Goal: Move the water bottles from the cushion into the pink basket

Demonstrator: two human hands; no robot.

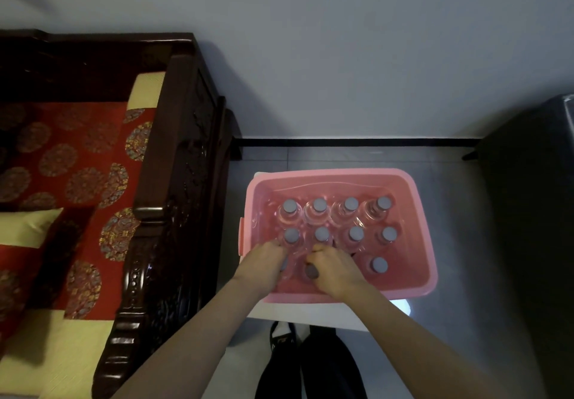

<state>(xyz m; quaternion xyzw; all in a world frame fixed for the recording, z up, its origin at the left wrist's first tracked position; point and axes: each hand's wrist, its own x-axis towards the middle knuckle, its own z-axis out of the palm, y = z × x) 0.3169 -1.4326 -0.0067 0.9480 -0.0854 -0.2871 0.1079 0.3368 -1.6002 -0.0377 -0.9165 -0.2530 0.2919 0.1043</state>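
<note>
Looking down, we first see our own dark trouser legs [326, 364] and a black-and-white shoe [281, 335] on the grey tiled floor [450, 321]. Just ahead, our two bare forearms reach into the pink basket [416, 199], which rests on a white stand [310, 310] beside the dark carved sofa frame [174, 181]. Our left hand [264, 265] is curled narrow over a bottle in the near left corner of the basket; only a sliver of that cap shows, so we cannot tell how firm the grip is. Our right hand [334, 266] is closed around the neck of a bottle next to it, its grey cap [311, 272] peeking out beneath the fingers. The water bottles [351, 221] stand upright in rows inside the basket, grey caps up, one alone at the near right. To the left, the red patterned cushion [71, 156] lies on the sofa seat, with a gold-edged pillow [25, 243] nearer to us. Beyond the basket, a black skirting strip [357, 143] meets the pale wall [341, 56], and a dark cabinet [528, 212] stands at the right.
</note>
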